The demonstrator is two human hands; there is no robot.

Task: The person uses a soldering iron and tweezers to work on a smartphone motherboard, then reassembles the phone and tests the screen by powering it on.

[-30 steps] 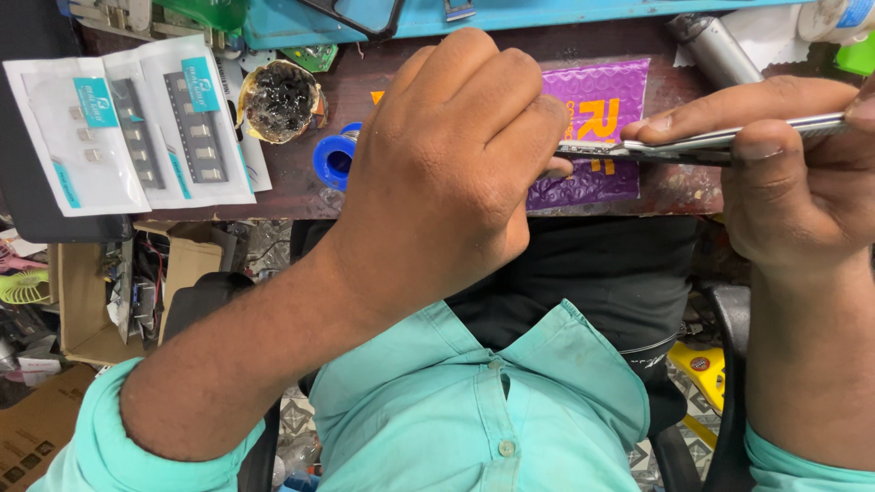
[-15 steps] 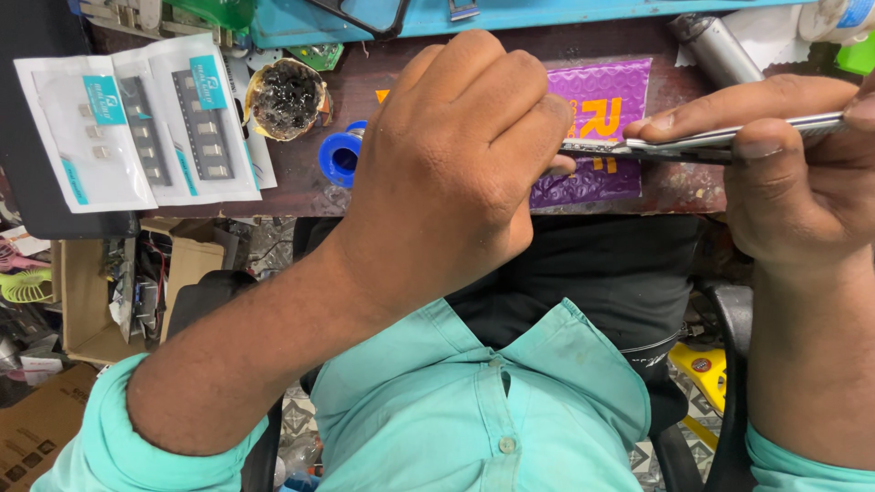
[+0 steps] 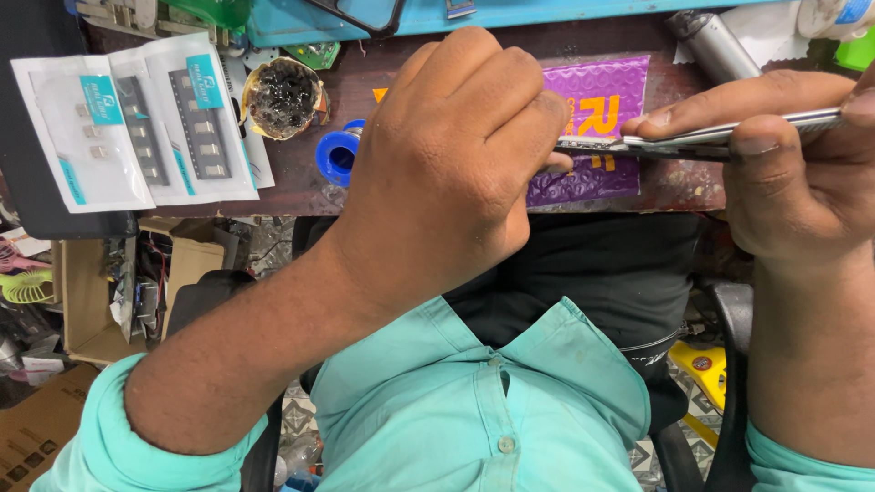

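Note:
My left hand (image 3: 456, 173) is curled into a closed grip above the edge of a dark workbench (image 3: 301, 182); whatever it holds is hidden under the fingers. My right hand (image 3: 784, 173) pinches a pair of metal tweezers (image 3: 693, 141) between thumb and forefinger. The tweezer tips point left and reach under the fingers of my left hand. A purple padded pouch (image 3: 602, 118) with orange print lies on the bench beneath the tweezers.
White packets of small parts (image 3: 137, 128) lie at the bench's left. Beside them stand a tin of dark crusted residue (image 3: 283, 96) and a blue spool (image 3: 339, 153). A grey metal cylinder (image 3: 711, 41) lies at the back right. Cardboard boxes (image 3: 91, 292) sit on the floor.
The hands and tweezers keep nearly the same pose. The view has shifted very slightly.

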